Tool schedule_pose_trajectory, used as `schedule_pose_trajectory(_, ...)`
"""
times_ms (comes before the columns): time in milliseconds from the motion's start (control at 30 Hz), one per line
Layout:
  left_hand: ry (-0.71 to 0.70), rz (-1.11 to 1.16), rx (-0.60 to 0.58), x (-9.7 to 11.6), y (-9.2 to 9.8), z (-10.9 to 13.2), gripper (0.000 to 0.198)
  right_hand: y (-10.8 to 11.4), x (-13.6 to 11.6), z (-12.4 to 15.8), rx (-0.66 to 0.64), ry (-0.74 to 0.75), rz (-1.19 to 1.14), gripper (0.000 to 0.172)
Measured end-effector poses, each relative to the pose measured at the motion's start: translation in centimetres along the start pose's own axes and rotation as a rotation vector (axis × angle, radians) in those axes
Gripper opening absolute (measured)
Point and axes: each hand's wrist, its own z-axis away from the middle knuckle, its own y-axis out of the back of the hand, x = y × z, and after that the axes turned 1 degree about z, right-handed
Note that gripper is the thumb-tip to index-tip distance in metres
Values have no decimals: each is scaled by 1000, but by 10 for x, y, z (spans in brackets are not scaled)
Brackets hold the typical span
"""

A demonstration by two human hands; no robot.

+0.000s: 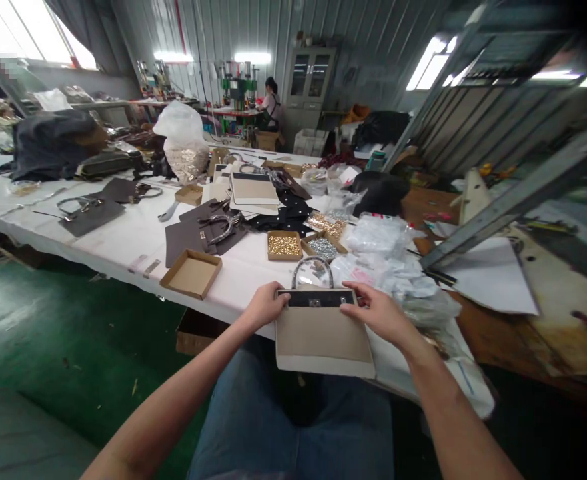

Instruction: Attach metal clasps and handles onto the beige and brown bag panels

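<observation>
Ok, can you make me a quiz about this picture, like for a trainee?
1. True or false: the left hand and right hand both hold the flat beige rectangular panel.
2. What colour are the small pieces in the cardboard box just right of the shiny gold pieces?
3. The large shallow brown cardboard tray lies:
A) left of the gold pieces
B) on the panel
C) in the right hand

Key: 1. True. 2. Silver. 3. A.

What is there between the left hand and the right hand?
A beige panel with a dark strip near its top, seen in the head view.
</observation>
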Motion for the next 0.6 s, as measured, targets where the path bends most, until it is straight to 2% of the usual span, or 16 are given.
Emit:
schedule_pose_trajectory(100,4,-25,26,-2,-9,-1,17,-8,8,1,35,-18,-6,71)
schedule_pose_trajectory(300,33,26,46,-6,-14,-5,22,-11,25,5,-103,-77,-443,70)
schedule_pose_trajectory(467,111,35,90,-10,-16,-1,34,-19,49,-4,-133,-130,-395,83)
schedule_pose_trajectory(600,126,60,93,-12,-19,-1,45,-33,63,-10,-47,-138,-391,76)
